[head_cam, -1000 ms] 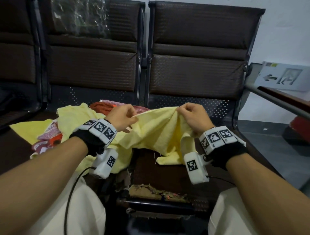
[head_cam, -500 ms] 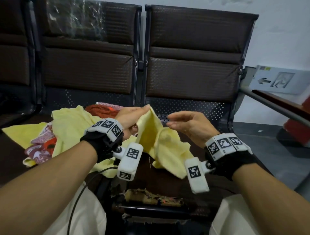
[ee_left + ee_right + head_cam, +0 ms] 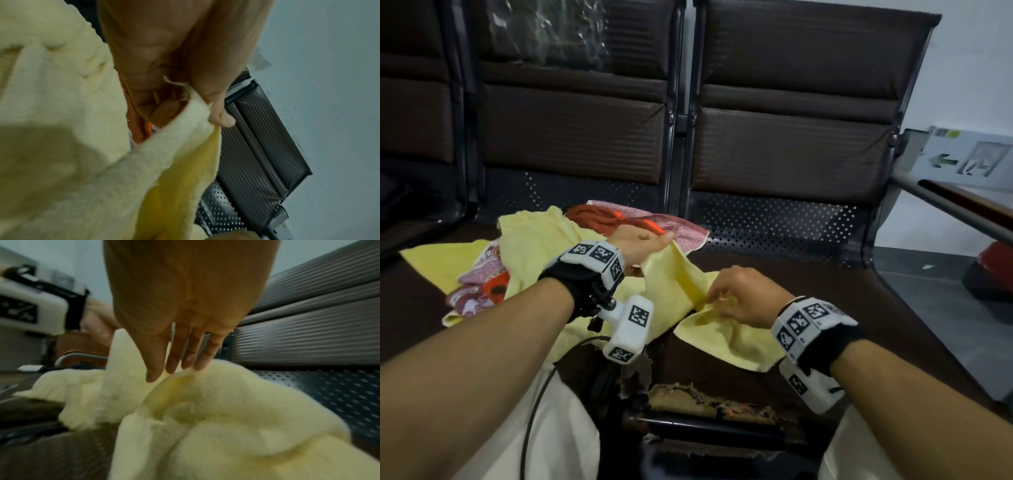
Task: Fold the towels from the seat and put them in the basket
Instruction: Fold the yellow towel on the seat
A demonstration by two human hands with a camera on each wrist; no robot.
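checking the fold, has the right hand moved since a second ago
Yes. The right hand has dropped from the pale yellow terry towel's raised top edge down toward the dark brown seat.

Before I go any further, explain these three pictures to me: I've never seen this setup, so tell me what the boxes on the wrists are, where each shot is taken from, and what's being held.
No machine here: a person folds towels with bare hands. The white patterned boxes strapped to the wrists are cameras. The wide picture comes from a head camera looking down; the other two look along each hand. The left hand pinches a corner of the yellow towel and lifts it; its grip shows closely in the left wrist view. The right hand reaches down with straight fingers to the towel's lower fold. On the brown seat behind lies a heap of more towels, yellow, red and patterned. No basket is in view.
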